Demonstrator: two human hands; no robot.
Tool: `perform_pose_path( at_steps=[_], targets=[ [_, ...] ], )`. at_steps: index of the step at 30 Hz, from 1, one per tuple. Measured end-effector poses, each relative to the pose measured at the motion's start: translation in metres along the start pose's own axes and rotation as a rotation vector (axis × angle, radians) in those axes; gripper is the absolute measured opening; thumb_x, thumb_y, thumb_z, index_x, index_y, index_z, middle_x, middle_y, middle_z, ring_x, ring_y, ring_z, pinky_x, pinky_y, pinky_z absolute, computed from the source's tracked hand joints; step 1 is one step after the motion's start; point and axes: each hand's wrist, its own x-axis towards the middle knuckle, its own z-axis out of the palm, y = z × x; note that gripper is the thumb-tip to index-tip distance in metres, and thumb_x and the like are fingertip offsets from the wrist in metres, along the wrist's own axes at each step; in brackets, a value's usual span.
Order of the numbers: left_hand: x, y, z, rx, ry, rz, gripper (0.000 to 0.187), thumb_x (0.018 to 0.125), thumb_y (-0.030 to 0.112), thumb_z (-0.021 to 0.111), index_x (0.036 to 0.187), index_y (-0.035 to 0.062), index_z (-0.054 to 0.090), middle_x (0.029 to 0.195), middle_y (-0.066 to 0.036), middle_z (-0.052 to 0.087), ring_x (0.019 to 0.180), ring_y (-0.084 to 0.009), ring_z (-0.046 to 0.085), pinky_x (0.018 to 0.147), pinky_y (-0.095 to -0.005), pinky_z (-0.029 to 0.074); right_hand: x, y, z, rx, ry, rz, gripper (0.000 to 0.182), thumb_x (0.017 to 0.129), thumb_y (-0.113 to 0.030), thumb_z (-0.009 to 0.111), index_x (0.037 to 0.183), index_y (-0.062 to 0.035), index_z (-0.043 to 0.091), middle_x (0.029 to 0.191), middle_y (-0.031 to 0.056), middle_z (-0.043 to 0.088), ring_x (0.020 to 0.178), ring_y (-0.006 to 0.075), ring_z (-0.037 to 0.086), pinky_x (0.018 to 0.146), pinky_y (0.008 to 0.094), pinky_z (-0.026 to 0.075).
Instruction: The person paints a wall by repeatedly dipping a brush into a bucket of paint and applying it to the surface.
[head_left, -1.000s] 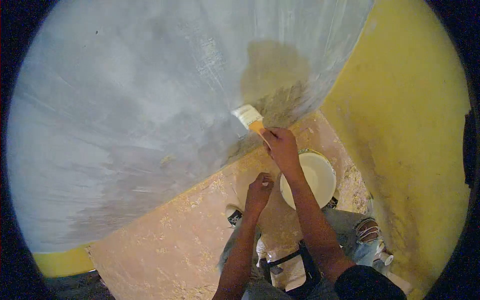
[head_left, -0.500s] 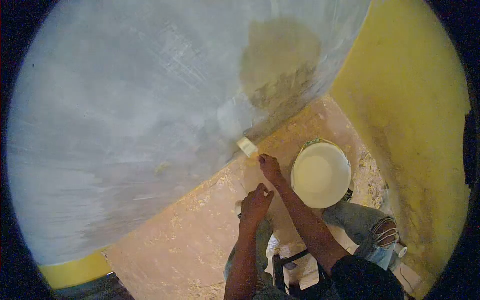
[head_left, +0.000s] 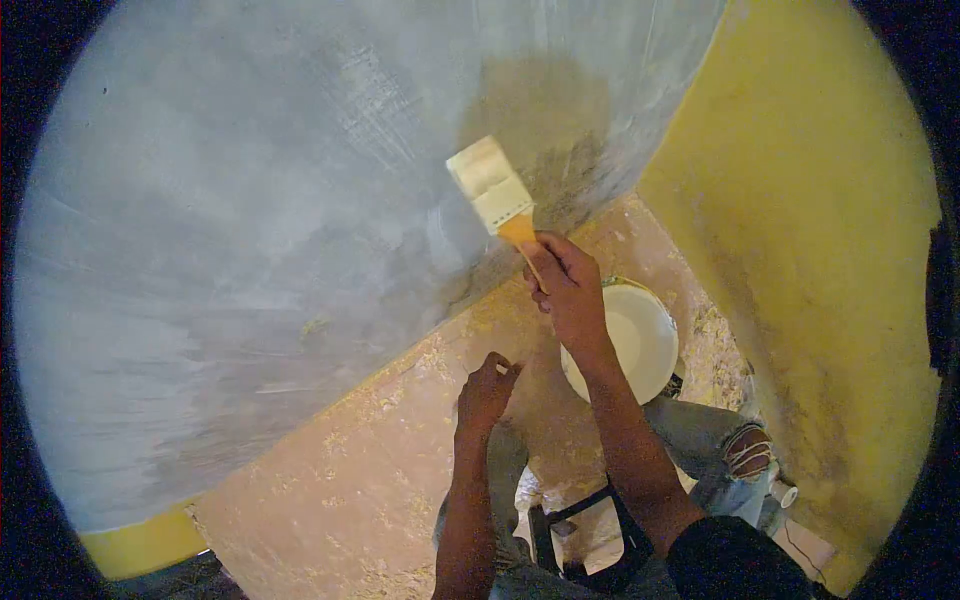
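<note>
A wide paintbrush (head_left: 492, 187) with pale bristles and an orange handle is held in my right hand (head_left: 570, 290), its bristles pointing up and left in front of the grey wall (head_left: 250, 200). Behind the brush a brown patch (head_left: 540, 110) marks that wall. A white bucket (head_left: 640, 340) of pale liquid stands beside my right forearm, partly covered by it. Over my left knee hangs my left hand (head_left: 487, 392), its thumb and forefinger curled towards each other; whether anything small is between them cannot be made out.
A yellow wall (head_left: 800, 200) rises on the right. The pinkish floor (head_left: 340, 480) has yellowish flakes along the wall's foot. Below are my legs in torn jeans (head_left: 705, 440) and a dark stool frame (head_left: 620, 560). A white roll-like object (head_left: 785, 493) lies at the lower right.
My right hand has lifted the brush up from the wall's foot, so it appears larger and nearer. My left hand has shifted slightly left and up in the view, which has itself moved a little.
</note>
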Motion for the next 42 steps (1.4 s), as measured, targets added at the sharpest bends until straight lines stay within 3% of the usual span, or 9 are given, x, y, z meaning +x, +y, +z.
perform_pose_path(
  at_steps=[2, 11, 15, 18, 25, 28, 39, 41, 42],
  targets=[
    [0.003, -0.006, 0.003, 0.013, 0.010, 0.021, 0.034, 0.090, 0.040, 0.059, 0.104, 0.0094, 0.057, 0.090, -0.019, 0.070, 0.087, -0.0369, 0.067, 0.078, -0.0468, 0.051, 0.024, 0.042, 0.000, 0.037, -0.024, -0.106, 0.022, 0.097, -0.022, 0.054, 0.100, -0.0021, 0.062, 0.066, -0.0020, 0.051, 0.051, 0.0057, 0.043, 0.046, 0.0229, 0.035],
    [0.003, 0.022, 0.005, 0.068, -0.046, -0.022, 0.030, 0.093, 0.037, 0.058, 0.106, 0.0093, 0.055, 0.080, -0.014, 0.068, 0.066, -0.0225, 0.066, 0.061, -0.0365, 0.051, 0.079, 0.380, -0.038, -0.255, 0.102, -0.037, 0.023, 0.096, -0.021, 0.052, 0.108, -0.0024, 0.060, 0.074, 0.0073, 0.058, 0.065, 0.0163, 0.055, 0.058, 0.0305, 0.046],
    [0.005, 0.021, 0.011, 0.075, -0.034, 0.028, 0.033, 0.092, 0.039, 0.059, 0.107, 0.0095, 0.056, 0.084, -0.014, 0.069, 0.067, -0.0240, 0.067, 0.062, -0.0378, 0.051, 0.061, 0.347, -0.049, -0.946, -0.010, 0.085, 0.025, 0.095, -0.021, 0.050, 0.098, 0.0011, 0.060, 0.085, 0.0206, 0.064, 0.078, 0.0377, 0.063, 0.073, 0.0460, 0.049],
    [0.002, 0.040, 0.004, 0.083, -0.049, -0.015, 0.034, 0.091, 0.039, 0.060, 0.108, 0.0099, 0.056, 0.088, -0.015, 0.069, 0.079, -0.0299, 0.067, 0.071, -0.0424, 0.051, 0.062, 0.268, -0.054, -0.810, 0.007, 0.003, 0.024, 0.094, -0.020, 0.050, 0.091, 0.0008, 0.062, 0.090, 0.0251, 0.064, 0.084, 0.0450, 0.060, 0.076, 0.0519, 0.046],
    [-0.002, 0.038, 0.016, 0.155, 0.054, 0.088, 0.031, 0.091, 0.039, 0.058, 0.107, 0.0126, 0.056, 0.088, -0.018, 0.069, 0.082, -0.0364, 0.066, 0.074, -0.0469, 0.052, 0.061, 0.032, -0.051, -0.684, -0.023, -0.548, 0.025, 0.092, -0.023, 0.056, 0.084, -0.0009, 0.063, 0.066, 0.0094, 0.057, 0.052, 0.0190, 0.054, 0.049, 0.0339, 0.043],
    [-0.001, 0.042, 0.017, 0.210, 0.101, 0.118, 0.032, 0.091, 0.039, 0.056, 0.108, 0.0128, 0.056, 0.087, -0.018, 0.068, 0.085, -0.0375, 0.066, 0.076, -0.0489, 0.052, 0.032, -0.019, -0.031, -0.359, 0.004, 0.032, 0.026, 0.094, -0.027, 0.057, 0.087, -0.0028, 0.061, 0.062, 0.0001, 0.049, 0.046, 0.0057, 0.040, 0.040, 0.0234, 0.032],
    [0.002, 0.047, 0.016, 0.103, 0.073, 0.089, 0.038, 0.088, 0.038, 0.058, 0.112, 0.0088, 0.055, 0.097, -0.018, 0.067, 0.093, -0.0362, 0.065, 0.081, -0.0497, 0.050, 0.118, 0.307, -0.089, 0.180, 0.016, 0.197, 0.021, 0.099, -0.031, 0.048, 0.106, -0.0120, 0.053, 0.063, -0.0022, 0.048, 0.046, 0.0070, 0.044, 0.039, 0.0250, 0.034],
    [0.001, 0.050, 0.018, 0.095, 0.088, 0.120, 0.038, 0.089, 0.037, 0.059, 0.111, 0.0067, 0.055, 0.100, -0.016, 0.067, 0.094, -0.0346, 0.065, 0.081, -0.0495, 0.050, 0.134, 0.388, -0.128, -0.750, 0.049, -0.546, 0.020, 0.098, -0.031, 0.050, 0.105, -0.0128, 0.055, 0.062, -0.0015, 0.049, 0.043, 0.0085, 0.044, 0.037, 0.0263, 0.035],
    [0.000, 0.053, 0.017, 0.100, 0.055, 0.108, 0.038, 0.089, 0.036, 0.059, 0.112, 0.0069, 0.055, 0.100, -0.016, 0.067, 0.094, -0.0344, 0.065, 0.081, -0.0495, 0.050, 0.133, 0.402, -0.142, -0.753, 0.052, -0.545, 0.020, 0.098, -0.031, 0.050, 0.105, -0.0128, 0.055, 0.062, -0.0015, 0.049, 0.043, 0.0085, 0.044, 0.037, 0.0263, 0.035]
  ],
)
